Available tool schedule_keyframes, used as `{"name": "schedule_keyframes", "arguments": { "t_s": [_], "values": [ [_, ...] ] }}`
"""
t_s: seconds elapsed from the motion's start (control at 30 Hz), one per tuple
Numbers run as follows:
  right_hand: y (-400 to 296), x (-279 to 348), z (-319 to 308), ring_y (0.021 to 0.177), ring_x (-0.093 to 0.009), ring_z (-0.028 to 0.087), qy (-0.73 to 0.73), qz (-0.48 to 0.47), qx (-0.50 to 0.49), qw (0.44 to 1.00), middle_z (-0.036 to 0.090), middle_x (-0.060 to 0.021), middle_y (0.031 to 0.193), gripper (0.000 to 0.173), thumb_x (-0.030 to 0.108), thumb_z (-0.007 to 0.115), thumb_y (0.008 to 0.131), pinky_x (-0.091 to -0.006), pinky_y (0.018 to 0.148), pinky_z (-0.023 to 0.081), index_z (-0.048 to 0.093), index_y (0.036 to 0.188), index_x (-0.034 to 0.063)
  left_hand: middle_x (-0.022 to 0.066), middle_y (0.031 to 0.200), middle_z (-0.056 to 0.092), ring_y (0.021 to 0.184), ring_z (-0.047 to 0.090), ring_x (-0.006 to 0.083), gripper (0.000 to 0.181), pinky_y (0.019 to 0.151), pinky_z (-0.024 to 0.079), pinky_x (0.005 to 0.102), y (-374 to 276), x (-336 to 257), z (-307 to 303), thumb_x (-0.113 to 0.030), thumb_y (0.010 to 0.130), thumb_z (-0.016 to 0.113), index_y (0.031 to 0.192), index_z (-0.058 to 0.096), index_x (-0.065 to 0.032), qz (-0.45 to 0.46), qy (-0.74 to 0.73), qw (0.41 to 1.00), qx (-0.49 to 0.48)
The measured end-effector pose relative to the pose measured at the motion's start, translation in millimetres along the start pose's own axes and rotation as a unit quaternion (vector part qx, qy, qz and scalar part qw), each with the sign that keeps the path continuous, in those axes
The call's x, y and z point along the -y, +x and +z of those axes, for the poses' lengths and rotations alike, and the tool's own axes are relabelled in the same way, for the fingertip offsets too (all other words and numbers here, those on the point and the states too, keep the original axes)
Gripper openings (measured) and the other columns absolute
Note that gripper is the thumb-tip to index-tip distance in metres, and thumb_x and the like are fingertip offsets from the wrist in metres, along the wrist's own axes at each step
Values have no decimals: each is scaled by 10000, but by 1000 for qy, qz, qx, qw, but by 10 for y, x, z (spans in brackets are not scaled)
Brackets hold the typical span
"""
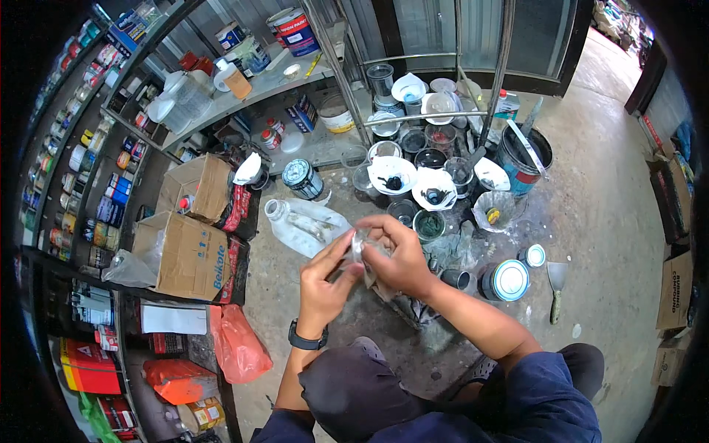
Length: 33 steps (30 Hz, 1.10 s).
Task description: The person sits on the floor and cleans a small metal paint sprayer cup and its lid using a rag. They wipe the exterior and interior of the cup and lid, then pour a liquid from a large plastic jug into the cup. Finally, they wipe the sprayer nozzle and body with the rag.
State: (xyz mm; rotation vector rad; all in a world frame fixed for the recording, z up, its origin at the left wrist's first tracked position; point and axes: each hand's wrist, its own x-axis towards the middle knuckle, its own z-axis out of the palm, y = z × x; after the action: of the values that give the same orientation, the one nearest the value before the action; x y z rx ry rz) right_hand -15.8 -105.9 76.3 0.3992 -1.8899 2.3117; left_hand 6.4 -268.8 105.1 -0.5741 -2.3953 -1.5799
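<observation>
Both hands meet above the floor in front of me. My right hand (400,256) is closed on a crumpled, stained cloth (382,285), which hangs below its palm. My left hand (327,282) holds its fingers against a small, clear or silvery item (358,246) between the hands; what this is cannot be told. A translucent plastic jug (304,224) lies on its side just beyond my left hand. Beyond my right hand stand cups with paper strainers (435,189), a cup of dark green liquid (429,226) and a fallen dark cup (456,278).
A lidded tin (509,281) and a putty knife (555,290) are to the right, with a large dark bucket (523,158) farther back. Cardboard boxes (191,260) and a red plastic bag (239,346) lie left, beside shelves of paint cans. A metal frame (425,115) stands over more cups.
</observation>
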Motion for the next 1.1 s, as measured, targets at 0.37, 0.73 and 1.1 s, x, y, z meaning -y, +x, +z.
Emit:
{"name": "schedule_keyframes", "arguments": {
  "t_s": [0.37, 0.73, 1.1],
  "values": [
    [37, 172, -33, 700, -192, 627, -173, -241, -3, 955, 618, -71, 823, 232, 39, 712, 782, -323, 614, 484, 629, 997, 16, 117, 1155, 700, 890, 620, 108, 477, 758, 496, 244, 27, -142, -32, -400, 992, 594, 1212, 664, 18, -75, -21, 997, 3],
    [130, 243, -249, 812, -100, 624, 301, 231, -9, 925, 667, -30, 932, 188, 171, 681, 882, -239, 746, 488, 652, 972, 8, 214, 1351, 535, 1118, 626, 355, 529, 899, 560, 461, -56, 202, -64, -427, 1042, 441, 1455, 408, -98, -108, -600, 784, -116],
    [-178, 382, 223, 768, -361, 622, -251, -120, 65, 958, 682, -176, 973, 327, 32, 667, 814, -359, 724, 544, 648, 1141, 43, 221, 1346, 552, 1232, 566, 283, 464, 1070, 439, 427, -67, 210, 14, -272, 1035, 521, 1417, 432, -23, -104, -433, 890, -102]
  ]
}}
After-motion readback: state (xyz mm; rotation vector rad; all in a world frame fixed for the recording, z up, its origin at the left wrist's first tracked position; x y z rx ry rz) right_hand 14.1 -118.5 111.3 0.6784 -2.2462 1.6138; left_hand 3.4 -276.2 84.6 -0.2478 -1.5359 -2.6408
